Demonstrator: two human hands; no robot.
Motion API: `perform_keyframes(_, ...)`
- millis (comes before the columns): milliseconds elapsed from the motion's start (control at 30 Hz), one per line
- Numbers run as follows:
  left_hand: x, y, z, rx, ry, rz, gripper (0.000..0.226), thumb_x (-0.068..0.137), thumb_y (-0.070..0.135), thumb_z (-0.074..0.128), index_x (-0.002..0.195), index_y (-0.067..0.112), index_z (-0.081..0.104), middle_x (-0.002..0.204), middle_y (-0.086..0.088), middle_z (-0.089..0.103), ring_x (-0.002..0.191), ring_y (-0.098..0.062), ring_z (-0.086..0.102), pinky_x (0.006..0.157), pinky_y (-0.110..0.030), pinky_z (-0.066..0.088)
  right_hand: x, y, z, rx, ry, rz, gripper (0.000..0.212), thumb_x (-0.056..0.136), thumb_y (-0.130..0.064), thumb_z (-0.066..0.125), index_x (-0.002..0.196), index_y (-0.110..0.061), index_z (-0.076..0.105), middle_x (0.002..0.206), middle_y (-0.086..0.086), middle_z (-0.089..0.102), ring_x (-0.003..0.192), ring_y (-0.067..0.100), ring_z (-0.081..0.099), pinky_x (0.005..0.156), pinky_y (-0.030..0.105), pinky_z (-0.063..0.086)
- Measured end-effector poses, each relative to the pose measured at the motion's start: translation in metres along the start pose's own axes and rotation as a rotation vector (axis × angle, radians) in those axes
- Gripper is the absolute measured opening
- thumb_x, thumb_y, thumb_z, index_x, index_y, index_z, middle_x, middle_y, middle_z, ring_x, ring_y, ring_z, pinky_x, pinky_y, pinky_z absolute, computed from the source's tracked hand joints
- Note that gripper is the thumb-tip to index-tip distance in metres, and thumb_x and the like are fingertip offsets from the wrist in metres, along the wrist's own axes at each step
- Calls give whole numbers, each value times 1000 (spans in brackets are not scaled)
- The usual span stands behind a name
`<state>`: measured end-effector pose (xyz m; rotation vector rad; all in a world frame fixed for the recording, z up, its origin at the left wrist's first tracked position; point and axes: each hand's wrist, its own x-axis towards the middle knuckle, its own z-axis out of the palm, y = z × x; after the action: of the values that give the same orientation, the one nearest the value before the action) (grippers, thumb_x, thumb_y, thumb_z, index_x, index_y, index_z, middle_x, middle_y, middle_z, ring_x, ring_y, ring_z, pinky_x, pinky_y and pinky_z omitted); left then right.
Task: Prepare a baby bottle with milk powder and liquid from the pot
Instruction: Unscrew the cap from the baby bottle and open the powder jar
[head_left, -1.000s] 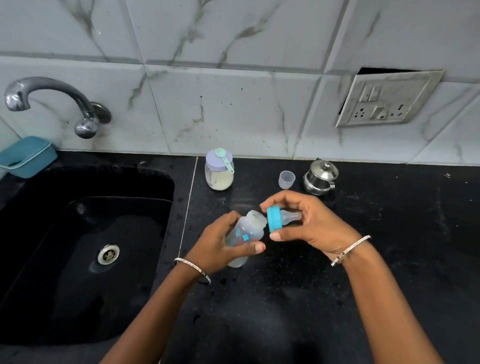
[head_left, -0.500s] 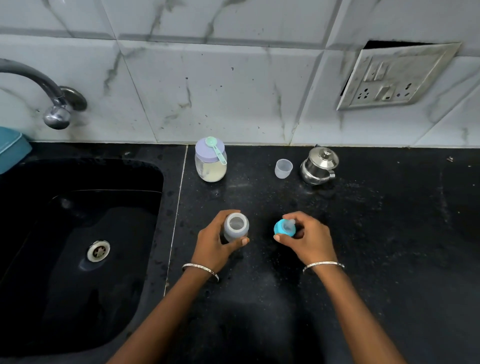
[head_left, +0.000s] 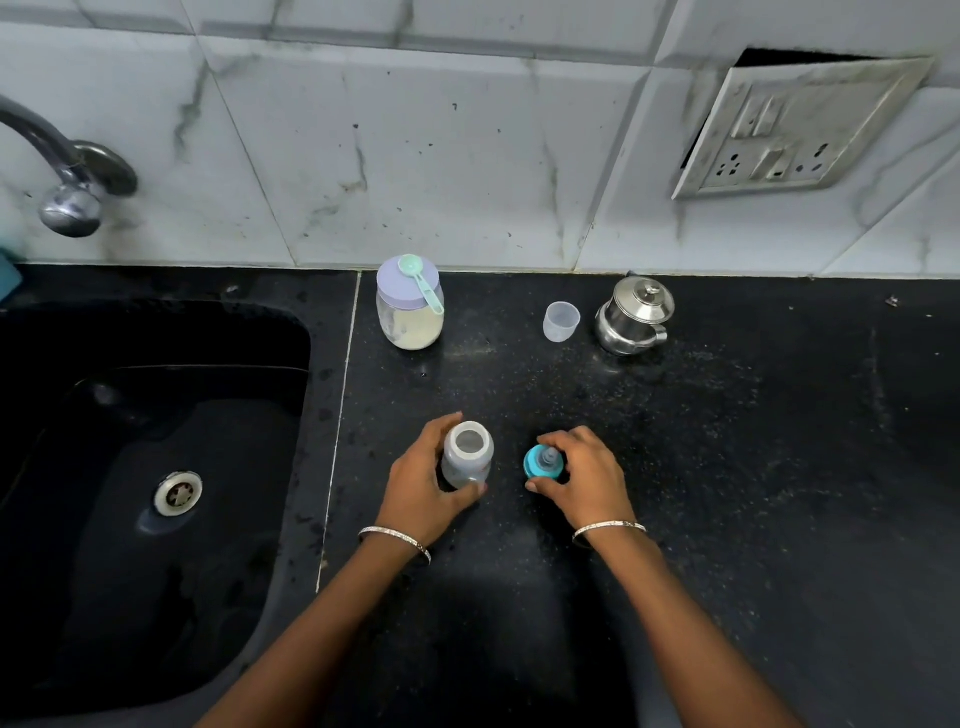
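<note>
An open, empty baby bottle (head_left: 467, 454) stands upright on the black counter (head_left: 727, 467). My left hand (head_left: 423, 483) grips its body from the left. Just to its right, the blue cap with its teat (head_left: 544, 461) sits on the counter, and my right hand (head_left: 584, 478) pinches it between thumb and fingers. At the back, a jar of milk powder (head_left: 410, 312) with a lilac lid carries a green scoop (head_left: 421, 280) on top. A small steel pot with a lid (head_left: 635, 314) stands at the back right.
A small clear plastic cup (head_left: 561, 321) stands left of the pot. A black sink (head_left: 156, 467) with a drain fills the left side, under a steel tap (head_left: 67, 182). A socket plate (head_left: 789, 130) hangs loose on the tiled wall.
The bottle, tilted a second ago while the cap came off, now stands upright on the counter. My right hand has lowered the cap onto the counter beside it.
</note>
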<state>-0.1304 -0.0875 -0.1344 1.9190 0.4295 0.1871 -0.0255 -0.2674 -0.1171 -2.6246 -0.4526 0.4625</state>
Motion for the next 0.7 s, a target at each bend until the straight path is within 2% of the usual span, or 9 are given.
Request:
perform_keyframes(100, -4, 4, -12, -48, -28, -16, 89, 69, 1, 71, 149, 15, 35, 149, -1, 47, 140, -14, 44, 117, -35, 36, 1, -4, -13, -74, -150, 42, 98, 70, -38, 95, 154, -23, 46, 145, 5, 48, 136, 28, 52, 111, 41, 43)
perform_keyframes(200, 1, 9, -35, -98, 42, -17, 88, 65, 10, 61, 148, 15, 35, 151, -1, 44, 143, -11, 39, 116, -27, 30, 3, -13, -38, -143, -335, 81, 133, 61, -50, 96, 165, -33, 14, 163, 2, 24, 151, 30, 33, 118, 56, 29)
perform_keyframes(267, 14, 9, -54, -98, 116, -27, 85, 66, 11, 60, 147, 16, 37, 150, -1, 46, 141, -12, 41, 113, -25, 30, 5, -23, -54, -188, -353, 46, 126, 66, -54, 92, 164, -35, 16, 166, -1, 18, 153, 28, 29, 118, 56, 26)
perform_keyframes(367, 42, 10, -78, -97, 191, -26, 84, 70, 12, 64, 148, 14, 36, 152, -2, 44, 141, -13, 39, 114, -27, 31, 13, -50, -69, -109, -270, -88, 83, 83, -50, 82, 154, -32, 44, 161, -1, 31, 148, 25, 38, 118, 49, 32)
perform_keyframes(433, 63, 8, -87, -89, 204, -33, 84, 76, 4, 73, 150, 13, 33, 155, -5, 40, 144, -17, 37, 120, -34, 30, 22, -74, -69, 98, -142, -215, 46, 93, -39, 76, 135, -24, 65, 139, 2, 58, 125, 20, 60, 108, 43, 47)
perform_keyframes(500, 85, 7, -89, -37, 211, -41, 90, 77, 3, 79, 151, 12, 30, 157, -8, 38, 146, -20, 35, 119, -33, 29, 35, -99, -64, 239, -40, -266, 25, 99, -34, 68, 119, -18, 69, 112, 1, 71, 97, 17, 67, 93, 40, 54)
perform_keyframes(567, 107, 7, -89, 30, 210, -41, 97, 74, 11, 85, 152, 11, 28, 158, -8, 36, 145, -22, 35, 117, -33, 30, 55, -122, -57, 298, 7, -262, 32, 102, -36, 62, 127, -16, 60, 109, 6, 72, 93, 20, 66, 90, 40, 55)
perform_keyframes(633, 127, 5, -89, 62, 202, -37, 103, 71, 17, 89, 153, 10, 28, 158, -8, 36, 145, -25, 36, 118, -37, 31, 78, -139, -51, 312, 2, -237, 46, 104, -39, 57, 143, -17, 47, 116, 13, 70, 106, 28, 66, 97, 43, 51)
perform_keyframes(700, 142, 1, -88, 70, 197, -25, 108, 67, 20, 91, 153, 11, 27, 159, -8, 36, 145, -25, 36, 115, -31, 30, 99, -151, -44, 318, -64, -196, 56, 106, -42, 52, 154, -20, 33, 122, 19, 69, 116, 35, 64, 103, 45, 48)
